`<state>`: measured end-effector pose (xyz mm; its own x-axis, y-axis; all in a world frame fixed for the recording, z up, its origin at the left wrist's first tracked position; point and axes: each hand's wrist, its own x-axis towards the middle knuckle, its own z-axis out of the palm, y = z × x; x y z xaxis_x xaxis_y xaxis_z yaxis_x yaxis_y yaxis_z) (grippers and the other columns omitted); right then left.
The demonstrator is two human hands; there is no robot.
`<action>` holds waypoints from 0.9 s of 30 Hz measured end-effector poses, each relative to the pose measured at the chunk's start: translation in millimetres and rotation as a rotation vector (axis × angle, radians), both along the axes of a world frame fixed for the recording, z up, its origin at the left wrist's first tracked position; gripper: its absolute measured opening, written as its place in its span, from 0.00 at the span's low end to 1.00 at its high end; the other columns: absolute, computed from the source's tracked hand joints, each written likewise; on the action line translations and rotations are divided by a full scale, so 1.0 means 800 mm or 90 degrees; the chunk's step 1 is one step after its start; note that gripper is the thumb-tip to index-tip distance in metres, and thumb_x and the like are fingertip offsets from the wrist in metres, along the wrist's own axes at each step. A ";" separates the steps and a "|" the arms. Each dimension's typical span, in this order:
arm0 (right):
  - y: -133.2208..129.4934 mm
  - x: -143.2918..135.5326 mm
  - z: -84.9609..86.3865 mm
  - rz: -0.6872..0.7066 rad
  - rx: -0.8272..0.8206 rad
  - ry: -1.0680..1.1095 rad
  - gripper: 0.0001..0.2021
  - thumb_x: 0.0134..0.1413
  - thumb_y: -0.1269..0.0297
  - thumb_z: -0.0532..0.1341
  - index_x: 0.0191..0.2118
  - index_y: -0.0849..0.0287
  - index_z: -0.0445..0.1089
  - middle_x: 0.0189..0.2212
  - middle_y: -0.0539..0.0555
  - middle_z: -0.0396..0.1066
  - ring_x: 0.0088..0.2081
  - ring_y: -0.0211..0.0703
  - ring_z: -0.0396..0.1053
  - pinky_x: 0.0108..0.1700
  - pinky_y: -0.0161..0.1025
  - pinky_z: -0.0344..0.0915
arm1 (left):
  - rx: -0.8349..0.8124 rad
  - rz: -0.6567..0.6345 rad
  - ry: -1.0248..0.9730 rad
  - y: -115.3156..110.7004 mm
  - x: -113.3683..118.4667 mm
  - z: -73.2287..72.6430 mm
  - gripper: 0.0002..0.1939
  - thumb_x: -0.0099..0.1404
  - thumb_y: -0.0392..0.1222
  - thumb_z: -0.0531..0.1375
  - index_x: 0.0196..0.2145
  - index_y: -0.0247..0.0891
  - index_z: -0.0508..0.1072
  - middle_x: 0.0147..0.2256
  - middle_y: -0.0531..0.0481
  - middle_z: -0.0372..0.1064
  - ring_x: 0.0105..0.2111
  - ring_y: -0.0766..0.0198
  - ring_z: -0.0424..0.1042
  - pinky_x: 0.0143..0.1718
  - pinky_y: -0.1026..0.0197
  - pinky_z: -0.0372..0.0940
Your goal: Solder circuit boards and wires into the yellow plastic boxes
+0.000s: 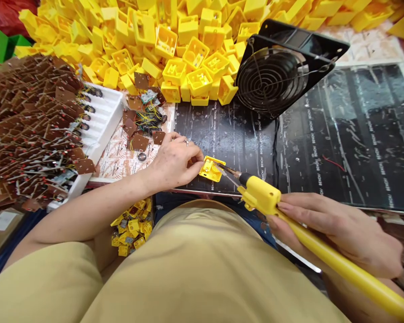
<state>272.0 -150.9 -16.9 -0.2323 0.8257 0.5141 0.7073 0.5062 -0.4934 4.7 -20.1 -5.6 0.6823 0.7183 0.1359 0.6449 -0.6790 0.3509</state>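
On the black mat's front edge lies a small open yellow plastic housing (213, 169), its hollow side up. My left hand (177, 161), with a ring on one finger, pinches the housing's left side, thumb and index finger together. A yellow-handled tool (263, 195) with a dark metal tip, like a soldering iron, is wrapped in the fingers of my right hand (336, 229). Its tip reaches the right part of the housing. Whatever small part lies under the tip is too small to make out.
Many yellow housings (198, 54) are heaped at the back. A black fan (272, 76) stands back right on the black mat (303, 134). Brown circuit boards (30, 125) fill a white foam tray (104, 121) at left; wired boards (139, 142) lie beside it. A red wire (334, 163) is at right.
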 end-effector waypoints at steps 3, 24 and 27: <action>0.000 -0.009 0.000 0.028 0.025 -0.004 0.08 0.66 0.60 0.57 0.38 0.55 0.70 0.30 0.54 0.75 0.33 0.39 0.75 0.34 0.34 0.75 | -0.007 0.008 -0.017 -0.001 -0.001 0.001 0.11 0.65 0.41 0.55 0.28 0.37 0.74 0.28 0.50 0.77 0.32 0.61 0.71 0.50 0.50 0.58; -0.002 0.004 0.028 0.044 0.020 -0.089 0.07 0.61 0.64 0.61 0.45 0.50 0.70 0.33 0.53 0.77 0.35 0.42 0.77 0.35 0.37 0.76 | -0.008 -0.012 0.032 0.000 0.003 0.000 0.11 0.64 0.40 0.54 0.27 0.38 0.74 0.28 0.50 0.76 0.32 0.60 0.70 0.51 0.48 0.58; -0.001 0.005 0.026 0.039 0.043 -0.085 0.12 0.57 0.67 0.64 0.46 0.48 0.69 0.33 0.51 0.77 0.33 0.42 0.77 0.33 0.36 0.76 | -0.011 -0.014 0.039 0.001 0.003 0.001 0.11 0.63 0.40 0.54 0.28 0.37 0.75 0.28 0.50 0.76 0.32 0.60 0.70 0.50 0.49 0.59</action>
